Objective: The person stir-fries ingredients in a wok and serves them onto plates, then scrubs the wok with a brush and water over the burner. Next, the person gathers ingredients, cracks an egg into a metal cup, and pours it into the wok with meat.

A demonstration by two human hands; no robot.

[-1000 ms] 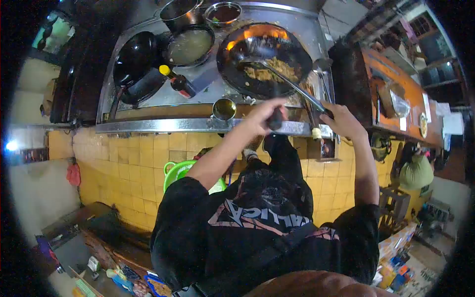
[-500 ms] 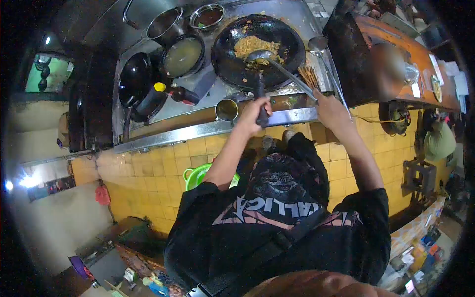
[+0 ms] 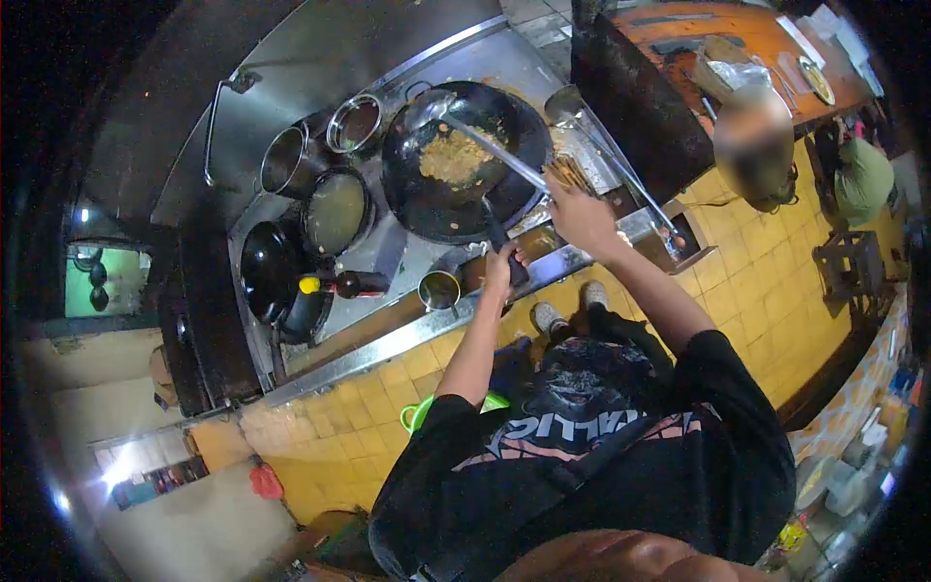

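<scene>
A black wok (image 3: pixel 405 199) sits on the metal stove with a yellowish-brown chopped food (image 3: pixel 454 158) spread in its middle. My left hand (image 3: pixel 501 270) is closed round the wok's dark handle (image 3: pixel 495 228), at the stove's front edge. My right hand (image 3: pixel 582 215) grips the shaft of a long metal ladle (image 3: pixel 504 155). The ladle's bowl (image 3: pixel 431 110) is over the far left part of the wok, beyond the food. Thin brown sticks (image 3: pixel 570 175) lie near my right hand, right of the wok.
Left of the wok are a pan of cloudy liquid (image 3: pixel 336 211), a steel pot (image 3: pixel 284 161), a bowl of dark sauce (image 3: pixel 355 124), a yellow-capped bottle (image 3: pixel 357 284), a black wok (image 3: pixel 265 272) and a metal cup (image 3: pixel 439 290). Another ladle (image 3: pixel 621 160) lies right. A person (image 3: pixel 753 145) is at the orange counter.
The view has turned and shifted. The flames seen in the wok a second ago are gone. My left hand has taken hold of the handle, and the ladle's bowl has moved off the food.
</scene>
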